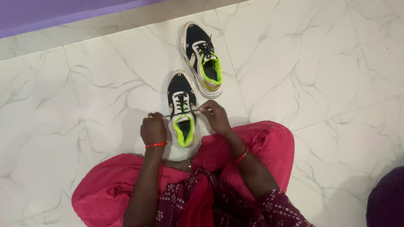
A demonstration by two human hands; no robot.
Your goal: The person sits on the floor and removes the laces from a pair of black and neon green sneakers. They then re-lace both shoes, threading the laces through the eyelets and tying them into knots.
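A black, white and neon-green sneaker (182,108) lies on the marble floor right in front of me. Its black lace (182,112) is stretched sideways across the shoe. My left hand (153,128) pinches the lace's left end. My right hand (214,116) pinches its right end, just beside the shoe's collar. Both wrists wear a red bangle. The matching second sneaker (203,59) rests further away, slightly to the right, with its laces lying loose on top.
I sit on white marble tiles (320,63) with pink-clad knees (256,138) on either side of the near shoe. A purple mat (50,14) runs along the far left edge. A dark purple object (387,201) sits at the bottom right corner.
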